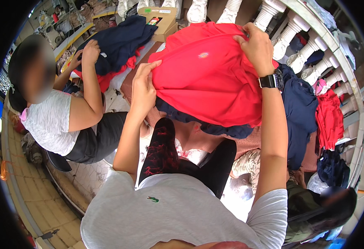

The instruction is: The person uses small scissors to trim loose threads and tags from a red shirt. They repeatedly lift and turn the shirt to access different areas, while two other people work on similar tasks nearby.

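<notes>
A red garment (207, 79) with a small pale emblem is spread out in front of me, over dark navy cloth (227, 129) that shows below its near edge. My left hand (144, 85) grips its left edge, thumb pressed on the fabric. At the upper right, my right hand (256, 46) pinches a fold of the same garment between thumb and fingers. A black watch (271, 80) is on my right wrist. The surface beneath the garment is mostly hidden.
To my left a person (49, 120) handles navy cloth (113, 45) with red fabric below it. Another person (319, 211) sits at the lower right. Navy garments (296, 112) hang beside a row of white balusters (296, 62). A cardboard box (162, 21) stands at the back.
</notes>
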`<state>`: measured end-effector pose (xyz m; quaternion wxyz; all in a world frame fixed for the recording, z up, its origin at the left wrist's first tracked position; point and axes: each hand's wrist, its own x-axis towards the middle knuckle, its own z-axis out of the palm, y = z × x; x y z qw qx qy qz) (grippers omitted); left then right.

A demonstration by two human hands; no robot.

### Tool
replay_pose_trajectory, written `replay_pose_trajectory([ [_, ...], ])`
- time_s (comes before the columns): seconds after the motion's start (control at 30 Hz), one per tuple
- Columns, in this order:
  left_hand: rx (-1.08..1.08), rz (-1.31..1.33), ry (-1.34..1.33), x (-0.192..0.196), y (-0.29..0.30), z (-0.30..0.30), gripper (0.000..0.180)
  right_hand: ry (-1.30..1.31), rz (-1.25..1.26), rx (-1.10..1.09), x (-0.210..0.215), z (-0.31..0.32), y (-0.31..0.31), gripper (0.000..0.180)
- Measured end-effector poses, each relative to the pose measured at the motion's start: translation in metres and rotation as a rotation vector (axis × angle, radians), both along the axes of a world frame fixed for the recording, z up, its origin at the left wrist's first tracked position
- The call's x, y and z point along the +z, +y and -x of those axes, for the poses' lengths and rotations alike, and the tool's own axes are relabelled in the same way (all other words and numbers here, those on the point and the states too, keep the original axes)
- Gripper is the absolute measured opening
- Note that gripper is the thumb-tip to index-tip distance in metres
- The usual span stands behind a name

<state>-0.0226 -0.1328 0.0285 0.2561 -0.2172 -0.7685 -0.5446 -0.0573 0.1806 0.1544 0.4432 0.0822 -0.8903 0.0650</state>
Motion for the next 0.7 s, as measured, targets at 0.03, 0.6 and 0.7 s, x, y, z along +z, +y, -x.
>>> replay_pose_trajectory([
  [0.03,0.092,0.102,0.043,-0.007,-0.003,-0.002,0.033,0.015,0.011,-0.014,-0.005,-0.002,-0.004,0.028],
  [0.6,0.099,0.052,0.062,0.004,0.048,0.050,0.033,-0.202,0.283,-0.007,-0.088,-0.049,-0.041,0.036],
  [0.7,0.100,0.050,0.180,0.023,0.036,0.027,0.021,-0.125,0.292,-0.251,-0.079,-0.087,-0.048,0.041],
])
